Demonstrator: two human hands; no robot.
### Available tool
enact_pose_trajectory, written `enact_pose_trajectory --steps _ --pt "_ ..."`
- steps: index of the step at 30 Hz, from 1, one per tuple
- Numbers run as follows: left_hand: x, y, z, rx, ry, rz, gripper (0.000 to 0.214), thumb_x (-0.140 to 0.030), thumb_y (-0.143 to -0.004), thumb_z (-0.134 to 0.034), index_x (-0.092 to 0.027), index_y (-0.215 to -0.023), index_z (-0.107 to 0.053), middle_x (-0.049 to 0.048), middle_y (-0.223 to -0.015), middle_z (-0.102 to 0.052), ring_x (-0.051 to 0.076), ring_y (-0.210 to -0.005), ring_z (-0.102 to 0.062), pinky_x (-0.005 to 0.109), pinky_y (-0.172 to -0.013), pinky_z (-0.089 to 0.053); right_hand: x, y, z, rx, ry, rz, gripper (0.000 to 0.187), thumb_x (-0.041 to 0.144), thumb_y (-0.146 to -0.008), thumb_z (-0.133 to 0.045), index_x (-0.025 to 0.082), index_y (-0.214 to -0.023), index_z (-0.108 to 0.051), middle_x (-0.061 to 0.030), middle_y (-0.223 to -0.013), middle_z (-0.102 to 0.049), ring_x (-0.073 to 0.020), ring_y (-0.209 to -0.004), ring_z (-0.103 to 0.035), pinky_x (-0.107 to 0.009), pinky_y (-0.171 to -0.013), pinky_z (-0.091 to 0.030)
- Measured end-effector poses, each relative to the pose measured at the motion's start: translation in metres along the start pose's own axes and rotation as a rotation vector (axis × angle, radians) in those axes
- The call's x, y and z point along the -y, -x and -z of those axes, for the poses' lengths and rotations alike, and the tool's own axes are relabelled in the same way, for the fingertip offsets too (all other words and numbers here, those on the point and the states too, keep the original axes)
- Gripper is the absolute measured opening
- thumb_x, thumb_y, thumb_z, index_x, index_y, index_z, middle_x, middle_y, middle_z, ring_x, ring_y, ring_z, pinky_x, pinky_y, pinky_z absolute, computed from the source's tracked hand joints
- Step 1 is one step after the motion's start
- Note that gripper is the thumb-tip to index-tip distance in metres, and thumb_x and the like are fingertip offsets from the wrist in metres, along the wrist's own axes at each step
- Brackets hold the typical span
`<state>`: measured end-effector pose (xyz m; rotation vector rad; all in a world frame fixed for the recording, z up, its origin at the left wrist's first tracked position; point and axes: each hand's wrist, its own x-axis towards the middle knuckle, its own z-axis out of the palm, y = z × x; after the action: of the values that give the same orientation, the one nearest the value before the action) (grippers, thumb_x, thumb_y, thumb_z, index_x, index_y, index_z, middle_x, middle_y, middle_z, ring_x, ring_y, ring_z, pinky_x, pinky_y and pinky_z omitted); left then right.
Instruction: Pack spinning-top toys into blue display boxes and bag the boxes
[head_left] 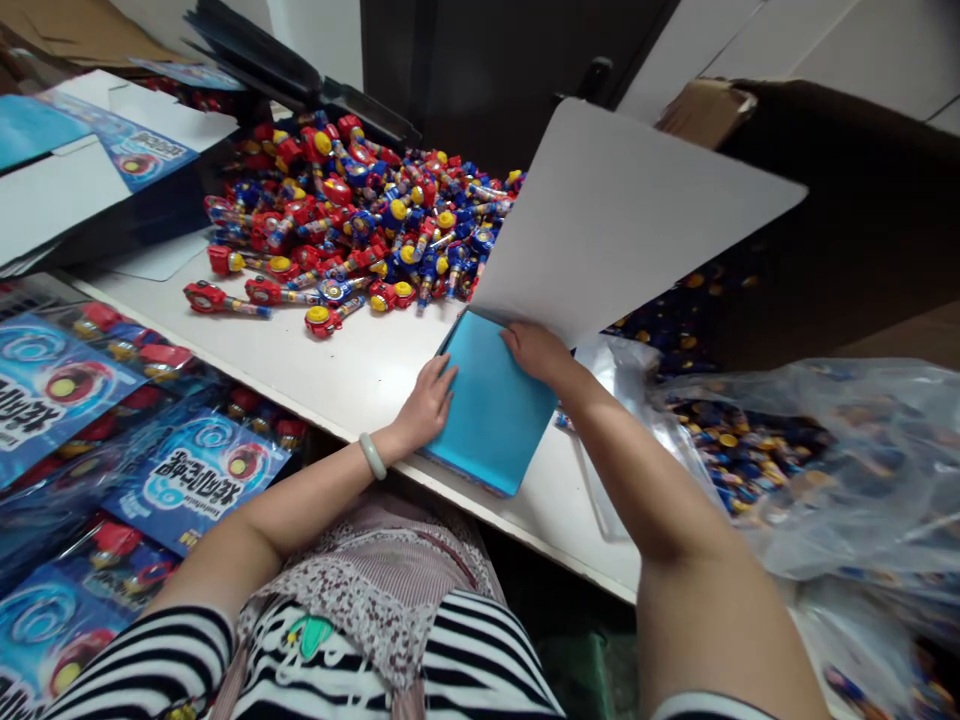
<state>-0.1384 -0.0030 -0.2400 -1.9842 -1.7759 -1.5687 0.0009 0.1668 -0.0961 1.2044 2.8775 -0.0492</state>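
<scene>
A cardboard box with a bright blue top panel [495,410] lies on the white table in front of me. Its large pale grey lid panel [622,220] stands raised at the far side. Along the box's left edge rests my left hand [426,402], a pale bangle on its wrist, with the fingers stretched and slightly apart. My right hand [538,352] lies palm down at the blue panel's far right corner, near the crease below the raised panel. Its fingers press on the blue surface, partly hidden from me. Neither hand visibly lifts the box.
Red, blue and yellow toy sticks [360,210] are heaped on the white table [360,385]. Printed packs [202,470] fill the lower left. Open printed boxes [150,150] stand at upper left. At right are a clear plastic bag [862,430] of small items and a large carton [840,200].
</scene>
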Motion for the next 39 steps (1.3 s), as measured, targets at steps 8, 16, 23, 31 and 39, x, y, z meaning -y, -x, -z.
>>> enact_pose_trajectory --steps 8,16,23,31,39 --pt "0.001 0.001 0.012 0.034 -0.016 -0.045 0.044 -0.026 -0.102 -0.043 -0.019 -0.145 -0.046 0.0169 -0.153 -0.046 0.027 -0.148 -0.038 0.055 -0.122 -0.037 0.008 0.01 0.002 -0.244 -0.128 -0.027 0.041 0.035 -0.103 -0.033 0.014 -0.118 -0.065 -0.0154 -0.114 -0.072 -0.0301 -0.106 -0.066 -0.038 -0.089 -0.047" --pt "0.0 0.004 0.007 0.107 -0.083 -0.08 0.048 -0.019 -0.1 -0.043 -0.015 -0.148 -0.045 0.0181 -0.159 -0.037 0.031 -0.157 -0.017 0.06 -0.126 -0.027 -0.003 0.002 -0.032 -0.136 -0.216 -0.011 0.047 0.03 -0.105 -0.025 0.013 -0.119 -0.066 -0.0148 -0.12 -0.071 -0.0262 -0.113 -0.064 -0.036 -0.097 -0.046" --pt "-0.003 0.002 0.01 0.143 -0.106 -0.099 0.046 -0.016 -0.099 -0.04 -0.016 -0.145 -0.047 0.0163 -0.155 -0.043 0.031 -0.157 -0.015 0.06 -0.125 -0.029 0.026 -0.016 -0.009 -0.184 -0.253 0.305 0.053 0.033 -0.101 -0.04 0.021 -0.152 -0.043 -0.0111 -0.148 -0.055 -0.0264 -0.134 -0.051 -0.041 -0.112 -0.04" --pt "-0.002 0.004 0.005 0.089 -0.064 -0.029 0.052 -0.032 -0.102 -0.044 -0.014 -0.151 -0.036 0.0225 -0.155 -0.04 0.03 -0.149 -0.036 0.053 -0.121 -0.039 0.038 -0.05 0.015 -0.061 0.068 0.357 0.039 0.041 -0.102 -0.045 0.013 -0.105 -0.071 -0.016 -0.111 -0.07 -0.0245 -0.098 -0.064 -0.032 -0.083 -0.045" --pt "-0.008 -0.001 0.001 0.334 -0.347 0.003 0.047 -0.025 -0.104 -0.036 0.002 -0.14 -0.051 0.0258 -0.153 -0.044 0.034 -0.152 -0.029 0.051 -0.125 -0.035 0.043 -0.004 -0.002 -0.117 0.13 0.134 0.041 0.023 -0.104 -0.032 0.01 -0.133 -0.057 -0.0189 -0.129 -0.064 -0.0282 -0.118 -0.06 -0.037 -0.096 -0.047"
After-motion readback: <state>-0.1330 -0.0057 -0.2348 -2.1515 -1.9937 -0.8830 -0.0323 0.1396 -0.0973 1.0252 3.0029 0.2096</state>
